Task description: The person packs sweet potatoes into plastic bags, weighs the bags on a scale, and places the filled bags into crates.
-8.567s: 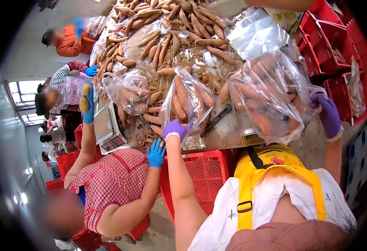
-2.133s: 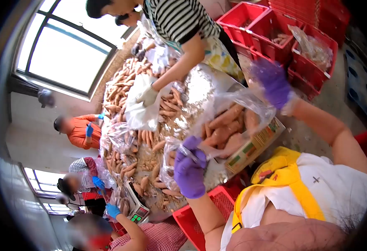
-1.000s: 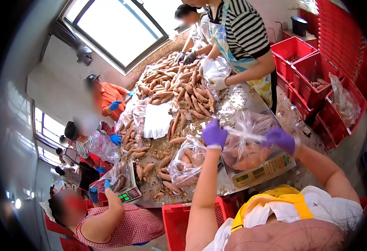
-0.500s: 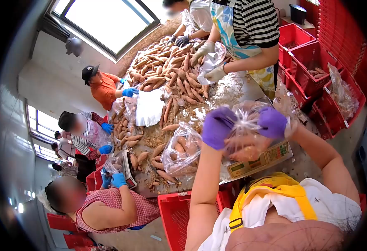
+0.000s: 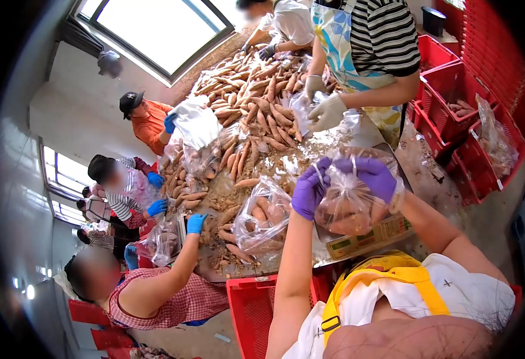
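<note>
My left hand (image 5: 310,190), in a purple glove, pinches one end of the gathered top of a clear plastic bag (image 5: 347,197). On the other side of that neck, my right hand (image 5: 375,178), gloved the same way, is closed on the opposite end. Through the film, sweet potatoes (image 5: 352,222) show in the bag, which is over a scale (image 5: 370,234) with a yellowish front panel. Whether the bag rests on the scale or hangs just above it I cannot tell. Left of my left hand lies another clear bag (image 5: 263,216) with sweet potatoes inside.
A large heap of sweet potatoes (image 5: 244,99) covers the far table. A red crate (image 5: 253,314) stands below the near edge, and several red crates (image 5: 454,90) are at the right. Co-workers surround the table, one in a checked top (image 5: 175,302) at the left.
My hands have pulled the bag's neck into two separate ends. At the left, the co-worker in the checked top has reached a blue-gloved hand toward the table; another has raised a white sheet-like bundle.
</note>
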A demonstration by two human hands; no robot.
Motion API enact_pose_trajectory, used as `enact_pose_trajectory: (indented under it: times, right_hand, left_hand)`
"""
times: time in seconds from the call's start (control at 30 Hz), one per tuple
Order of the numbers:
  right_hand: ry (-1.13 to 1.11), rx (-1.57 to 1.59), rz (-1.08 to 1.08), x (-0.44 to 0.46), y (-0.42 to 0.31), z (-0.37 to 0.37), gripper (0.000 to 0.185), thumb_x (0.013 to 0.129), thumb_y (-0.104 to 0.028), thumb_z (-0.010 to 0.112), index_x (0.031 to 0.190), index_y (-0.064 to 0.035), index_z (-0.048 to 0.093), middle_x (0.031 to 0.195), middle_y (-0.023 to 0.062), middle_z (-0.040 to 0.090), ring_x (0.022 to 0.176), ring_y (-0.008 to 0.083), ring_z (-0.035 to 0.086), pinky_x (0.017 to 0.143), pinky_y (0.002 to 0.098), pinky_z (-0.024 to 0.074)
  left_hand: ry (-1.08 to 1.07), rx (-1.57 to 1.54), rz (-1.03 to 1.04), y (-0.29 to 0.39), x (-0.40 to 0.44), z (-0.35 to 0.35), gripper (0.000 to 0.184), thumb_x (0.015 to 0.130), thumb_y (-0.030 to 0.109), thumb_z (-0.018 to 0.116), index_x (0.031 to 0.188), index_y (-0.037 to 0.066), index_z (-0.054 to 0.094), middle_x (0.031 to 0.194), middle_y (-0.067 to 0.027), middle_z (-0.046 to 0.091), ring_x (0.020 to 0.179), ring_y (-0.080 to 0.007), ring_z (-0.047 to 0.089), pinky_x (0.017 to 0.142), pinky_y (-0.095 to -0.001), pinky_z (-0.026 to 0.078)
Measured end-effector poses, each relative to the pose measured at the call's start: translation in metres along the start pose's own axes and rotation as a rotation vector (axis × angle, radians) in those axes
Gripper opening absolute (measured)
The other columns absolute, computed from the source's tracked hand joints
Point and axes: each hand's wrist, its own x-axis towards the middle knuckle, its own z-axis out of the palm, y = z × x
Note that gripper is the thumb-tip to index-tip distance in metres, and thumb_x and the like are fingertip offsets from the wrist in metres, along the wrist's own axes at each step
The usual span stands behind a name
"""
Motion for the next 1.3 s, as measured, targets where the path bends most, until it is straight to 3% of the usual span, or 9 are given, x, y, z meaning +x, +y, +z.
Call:
enact_pose_trajectory:
  times: [0.07,0.3,0.4,0.67,0.8,0.97,1.13,1.2,1.3]
  right_hand:
    - [0.021,-0.383,-0.309,0.022,0.029,-0.013,0.030,0.090,-0.007,0.053,0.119,-0.0014,0.060,0.107,0.0078,0.063,0.094,0.0140,0.059,0.083,0.0274,0.0480]
    - [0.187,0.138,0.208,0.037,0.040,-0.001,0.025,0.087,-0.012,0.060,0.109,0.0012,0.064,0.087,0.0054,0.065,0.072,0.0077,0.056,0.064,0.0217,0.0480]
    - [0.169,-0.444,0.290,0.015,0.033,-0.024,0.019,0.086,-0.018,0.062,0.091,-0.0020,0.070,0.082,0.0050,0.067,0.074,0.0076,0.058,0.062,0.0239,0.0465]
    - [-0.103,-0.804,-0.176,-0.096,0.031,-0.029,0.020,0.080,-0.013,0.062,0.066,-0.0009,0.055,0.067,0.0120,0.053,0.064,0.0291,0.051,0.064,0.0356,0.0435]
    - [-0.077,-0.655,0.043,-0.105,0.018,-0.044,0.010,0.081,-0.012,0.062,0.080,-0.0020,0.063,0.078,0.0093,0.059,0.076,0.0250,0.057,0.070,0.0347,0.0458]
    - [0.133,-1.028,-0.302,-0.057,0.004,-0.006,0.054,0.080,-0.023,0.069,0.126,-0.0045,0.047,0.128,0.0155,0.048,0.122,0.0315,0.043,0.102,0.0405,0.0343]
    - [0.018,0.092,0.127,-0.028,0.120,-0.027,0.033,0.090,-0.015,0.053,0.119,-0.0014,0.051,0.118,0.0124,0.053,0.111,0.0218,0.050,0.093,0.0322,0.0427]
    - [-0.048,-0.748,-0.157,-0.026,0.130,-0.036,0.020,0.095,-0.010,0.043,0.104,-0.0009,0.058,0.097,0.0113,0.061,0.095,0.0239,0.058,0.084,0.0331,0.0468]
    - [0.133,-0.439,-0.062,-0.025,0.109,-0.021,0.033,0.098,-0.029,0.044,0.086,-0.0032,0.061,0.078,0.0053,0.060,0.074,0.0157,0.056,0.073,0.0308,0.0455]
  left_hand:
    - [0.088,0.407,-0.055,0.015,-0.013,0.037,0.035,0.087,0.004,0.057,0.121,-0.002,0.055,0.111,-0.0120,0.063,0.074,-0.0143,0.061,0.074,-0.0262,0.051]
    - [0.134,1.104,-0.219,0.022,-0.002,0.071,0.022,0.077,0.011,0.069,0.096,-0.001,0.069,0.081,-0.0049,0.068,0.072,-0.0099,0.061,0.066,-0.0250,0.050]
    - [0.531,1.621,0.327,0.020,0.017,0.056,0.021,0.071,0.017,0.068,0.089,0.006,0.071,0.079,-0.0122,0.070,0.071,-0.0213,0.067,0.068,-0.0315,0.052]
    - [0.706,1.684,0.092,-0.031,0.050,-0.024,0.026,0.072,0.021,0.063,0.095,0.012,0.071,0.095,-0.0156,0.067,0.092,-0.0303,0.065,0.083,-0.0355,0.050]
    - [0.700,1.662,0.275,-0.026,0.028,0.016,0.021,0.073,0.016,0.066,0.092,0.012,0.071,0.089,-0.0124,0.069,0.082,-0.0262,0.066,0.075,-0.0338,0.051]
    - [0.467,1.671,0.644,-0.016,-0.018,0.136,0.025,0.074,0.014,0.063,0.098,0.010,0.069,0.077,-0.0130,0.067,0.070,-0.0274,0.065,0.067,-0.0346,0.051]
    - [0.509,1.915,0.891,-0.060,-0.080,0.144,0.040,0.074,0.016,0.065,0.113,0.011,0.062,0.074,-0.0143,0.062,0.067,-0.0309,0.060,0.061,-0.0386,0.047]
    - [0.557,1.660,0.747,-0.075,-0.134,0.139,0.043,0.077,0.012,0.064,0.119,0.008,0.058,0.080,-0.0130,0.063,0.069,-0.0298,0.060,0.064,-0.0391,0.049]
    - [0.728,1.558,0.378,-0.120,-0.227,0.097,0.036,0.082,0.014,0.063,0.117,0.007,0.060,0.084,-0.0138,0.065,0.073,-0.0272,0.062,0.069,-0.0347,0.051]
